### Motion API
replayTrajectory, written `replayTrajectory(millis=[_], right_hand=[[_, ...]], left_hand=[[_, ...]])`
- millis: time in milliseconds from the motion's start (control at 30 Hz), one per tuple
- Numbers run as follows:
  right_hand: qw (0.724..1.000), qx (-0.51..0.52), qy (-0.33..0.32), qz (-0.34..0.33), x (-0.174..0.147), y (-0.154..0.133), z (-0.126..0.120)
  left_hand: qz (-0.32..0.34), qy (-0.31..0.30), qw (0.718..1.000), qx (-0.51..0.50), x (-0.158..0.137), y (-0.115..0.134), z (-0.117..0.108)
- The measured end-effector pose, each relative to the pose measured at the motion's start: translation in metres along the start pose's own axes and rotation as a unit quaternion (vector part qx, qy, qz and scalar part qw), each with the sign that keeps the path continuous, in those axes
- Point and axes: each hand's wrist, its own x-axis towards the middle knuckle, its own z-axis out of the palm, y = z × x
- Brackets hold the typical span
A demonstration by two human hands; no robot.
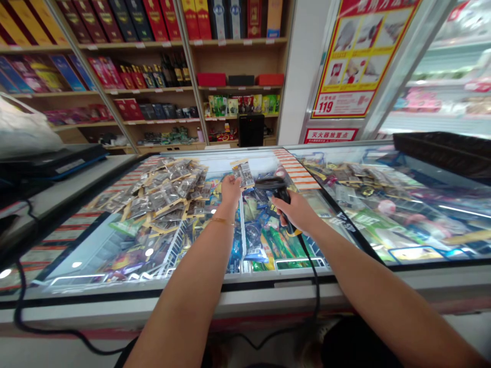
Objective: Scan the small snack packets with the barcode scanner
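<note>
My left hand (230, 190) pinches a small packet (244, 174) with a clear front and tan edges, raised over the glass lid of a chest freezer (226, 159). In my right hand (297, 208) is a black barcode scanner (276, 188), fingers wrapped round its handle. Its head points left towards the packet, a short gap apart. From the handle a black cable (312, 266) runs down over the freezer's front edge. Left of my hands, a heap of similar packets (164, 189) lies on the glass. Bagged goods (274, 240) show through the lid beneath my hands.
To the right, another freezer section (383, 225) holds bagged goods, with a dark tray (441, 153) at its back. A dark device (53, 161) with a white bag (23, 128) stands left. Shelves of boxes (241, 79) line the back wall. Another cable (23, 301) hangs at left.
</note>
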Motion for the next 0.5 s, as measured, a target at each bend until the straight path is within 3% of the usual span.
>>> replayTrajectory(millis=[300,400,500], right_hand=[[0.998,0.059,0.018,0.013,0.003,-0.008,-0.004],[0.996,0.083,0.035,0.005,0.004,-0.013,-0.027],[0.994,0.085,0.063,-0.007,-0.001,-0.009,-0.069]], left_hand=[[0.046,0.039,0.996,0.071,0.004,-0.004,0.001],[0.013,0.03,0.996,0.082,0.0,0.005,0.016],[-0.041,-0.018,0.997,0.065,-0.008,0.015,0.047]])
